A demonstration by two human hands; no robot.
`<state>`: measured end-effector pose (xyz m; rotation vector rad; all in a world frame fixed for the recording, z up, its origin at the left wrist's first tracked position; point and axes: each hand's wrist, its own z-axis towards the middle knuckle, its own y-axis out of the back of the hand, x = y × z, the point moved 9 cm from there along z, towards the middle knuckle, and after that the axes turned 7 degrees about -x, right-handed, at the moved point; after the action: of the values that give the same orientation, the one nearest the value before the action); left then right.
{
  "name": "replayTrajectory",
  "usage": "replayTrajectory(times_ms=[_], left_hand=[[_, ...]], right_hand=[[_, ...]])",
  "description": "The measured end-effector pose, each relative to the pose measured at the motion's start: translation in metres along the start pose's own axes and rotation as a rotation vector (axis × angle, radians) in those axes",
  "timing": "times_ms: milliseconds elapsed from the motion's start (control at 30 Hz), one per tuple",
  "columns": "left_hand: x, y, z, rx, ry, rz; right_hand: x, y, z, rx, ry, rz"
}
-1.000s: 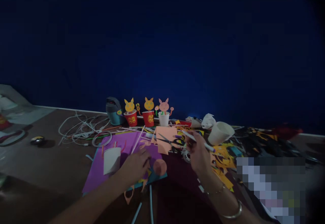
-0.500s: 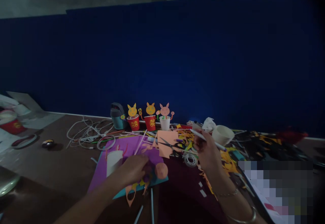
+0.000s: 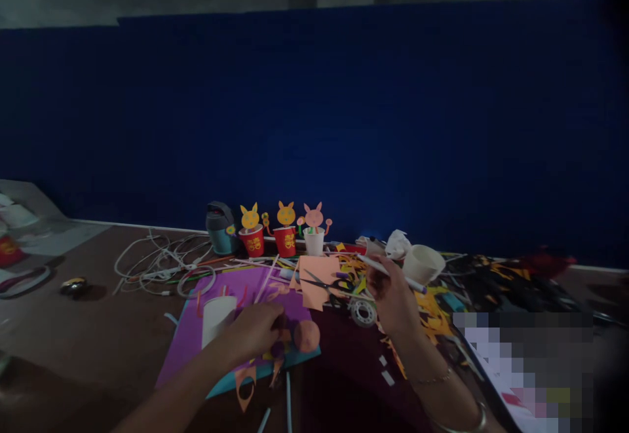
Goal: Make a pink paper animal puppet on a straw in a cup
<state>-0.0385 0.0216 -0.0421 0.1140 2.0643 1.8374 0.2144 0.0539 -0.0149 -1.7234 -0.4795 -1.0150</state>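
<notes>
Head view. Both forearms come in from the bottom edge and converge over the cluttered worktop.

Left hand: forearm slants up from lower left, wrist low, back of the hand turned up. Fingers bend down and to the right above a purple sheet. Fingertips blurred and in shadow; grip looks partly curled, but cannot tell whether anything is pinched in it. Peach disc lies just to the right of these fingers, flat at the sheet's right-hand side. White cup with thin red pieces around its rim stands on the sheet beyond the left wrist, its lower part hidden by the arm. Teal sheet shows from under the purple one. A peach offcut with a round hole hangs over the near edge.

Right hand: forearm rises from lower right, hand lifted, fingers bent inward. Grip closed around a white marker, held slanting; one end points up and left, the purple end shows at the right of the hand. Chain and bangle on this wrist.

Between the hands, farther off: scissors with blades apart across peach paper; tape roll near the right hand. Three animal-faced paper figures stand in cups at the back.
</notes>
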Motion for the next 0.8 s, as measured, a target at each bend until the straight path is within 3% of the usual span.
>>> replayTrajectory(times_ms=[267,400,533,667,800], left_hand=[[-0.015,0.012,0.018,-0.097,-0.124,-0.004],[-0.057,0.018,0.045,-0.233,-0.318,-0.008],[-0.100,0.008,0.094,-0.276,-0.365,-0.060],[-0.121,-0.006,0.131,-0.287,-0.351,-0.259],[-0.107,-0.012,0.143,-0.283,-0.225,-0.646]], right_hand=[[-0.005,0.001,0.003,0.010,-0.010,-0.010],[-0.004,0.009,0.006,-0.088,0.003,0.022],[0.008,0.013,0.003,-0.170,0.070,0.021],[0.019,0.013,0.002,-0.202,0.109,-0.026],[0.021,0.018,0.007,-0.226,0.134,-0.128]])
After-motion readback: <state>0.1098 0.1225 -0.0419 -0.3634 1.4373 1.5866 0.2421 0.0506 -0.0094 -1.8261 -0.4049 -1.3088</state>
